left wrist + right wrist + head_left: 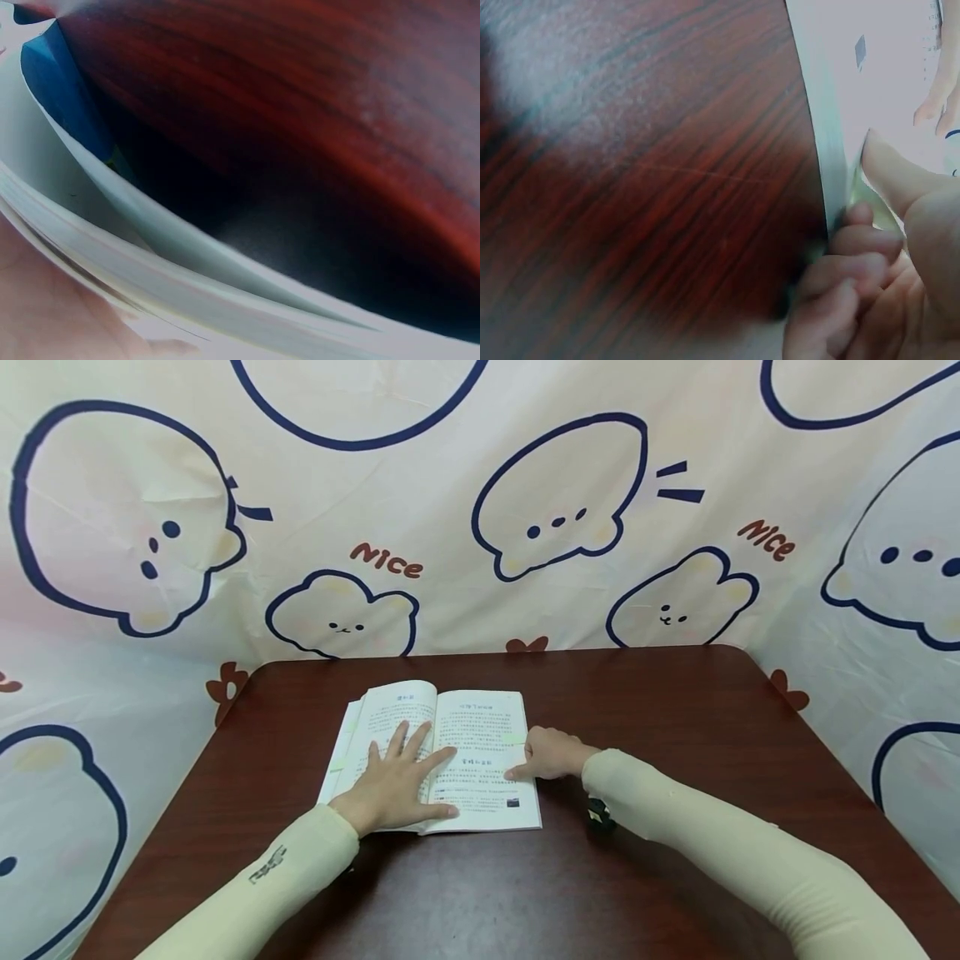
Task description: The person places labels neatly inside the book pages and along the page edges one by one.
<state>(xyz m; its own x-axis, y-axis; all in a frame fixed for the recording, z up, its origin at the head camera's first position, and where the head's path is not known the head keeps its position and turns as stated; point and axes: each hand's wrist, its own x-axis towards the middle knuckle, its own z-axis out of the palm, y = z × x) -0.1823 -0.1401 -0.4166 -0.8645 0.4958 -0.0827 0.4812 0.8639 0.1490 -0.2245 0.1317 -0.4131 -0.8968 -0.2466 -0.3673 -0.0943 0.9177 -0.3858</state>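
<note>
An open book with printed pages lies on the table. My left hand rests on it with fingers spread across the middle, over the left page and the fold. In the left wrist view the book's page edges curve past part of the left hand, and a blue patch shows underneath. At the book's right edge my right hand pinches a page, thumb on top and the other fingers curled. Up close in the right wrist view, the right hand holds a slightly lifted page edge.
The dark wooden table extends around the book. Behind it hangs a pale cloth with cartoon outlines. A dark object sits under the right wrist. Small pale green tabs mark the pages.
</note>
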